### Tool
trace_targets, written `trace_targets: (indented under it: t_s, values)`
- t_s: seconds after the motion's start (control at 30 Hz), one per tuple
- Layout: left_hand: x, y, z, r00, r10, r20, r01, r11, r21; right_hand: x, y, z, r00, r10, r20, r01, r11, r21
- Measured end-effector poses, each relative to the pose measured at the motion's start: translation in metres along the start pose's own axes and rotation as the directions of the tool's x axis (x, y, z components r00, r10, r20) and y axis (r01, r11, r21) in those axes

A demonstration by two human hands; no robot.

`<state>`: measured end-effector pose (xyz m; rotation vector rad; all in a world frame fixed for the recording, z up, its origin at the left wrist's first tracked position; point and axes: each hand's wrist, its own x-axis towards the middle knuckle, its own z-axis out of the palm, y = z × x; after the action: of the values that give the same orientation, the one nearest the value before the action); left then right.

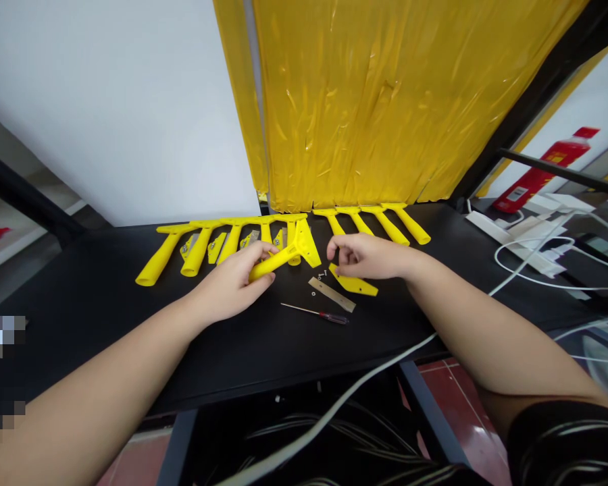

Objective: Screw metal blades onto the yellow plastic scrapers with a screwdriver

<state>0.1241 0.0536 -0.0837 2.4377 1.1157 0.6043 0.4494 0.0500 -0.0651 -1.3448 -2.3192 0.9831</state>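
My left hand (238, 280) is wrapped round the handle of a yellow plastic scraper (290, 252), its flat triangular head turned up and to the right. Loosely curled, my right hand (367, 256) is over a yellow cover plate (359, 286) with holes in it; nothing shows between its parted fingers, and I cannot tell whether the thumb touches the plate. Between the hands lie a metal blade (332, 295), small screws (322, 275) and a tiny nut (313, 293). In front of them rests a screwdriver (329, 316) with a dark handle, its shaft pointing left.
Yellow scraper handles (153, 263) stand in a row along the back of the black table (223, 364), with more handles (392, 226) to the right. A white cable (380, 371) crosses the front edge. At right are a red bottle (544, 172) and white power strips (517, 246).
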Motion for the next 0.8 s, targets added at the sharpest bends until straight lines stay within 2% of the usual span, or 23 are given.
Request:
trace_targets:
  t_s: [0.07, 0.13, 0.2, 0.27, 0.4, 0.6, 0.8]
  values:
    - [0.0, -0.001, 0.0, 1.0, -0.001, 0.013, 0.001, 1.0, 0.023, -0.005, -0.006, 0.002, 0.998, 0.046, 0.037, -0.037, 0.973, -0.228]
    - [0.0, -0.001, 0.0, 1.0, -0.013, 0.026, 0.012, 1.0, 0.026, -0.008, -0.011, 0.005, 0.999, 0.048, -0.012, -0.049, 0.912, -0.408]
    - [0.0, -0.002, 0.001, 0.999, -0.02, 0.028, 0.019, 1.0, 0.025, -0.009, -0.016, 0.008, 0.998, 0.005, -0.068, -0.038, 0.864, -0.502]
    - [0.0, -0.002, 0.002, 1.0, -0.01, 0.018, 0.01, 0.999, 0.033, -0.011, -0.021, 0.011, 0.997, -0.04, -0.07, 0.001, 0.87, -0.492]
    - [0.0, -0.003, 0.002, 1.0, 0.016, -0.004, -0.016, 0.999, 0.043, -0.011, -0.029, 0.02, 0.999, -0.043, 0.026, 0.05, 0.921, -0.386]
    - [0.0, -0.005, 0.004, 1.0, 0.011, -0.006, -0.011, 0.999, 0.037, -0.011, -0.032, 0.034, 0.993, 0.107, 0.052, -0.085, 0.943, -0.321]
    - [0.0, -0.004, 0.004, 1.0, 0.011, 0.002, -0.011, 0.999, 0.03, -0.011, -0.035, 0.035, 0.982, 0.175, 0.063, -0.153, 0.953, -0.263]
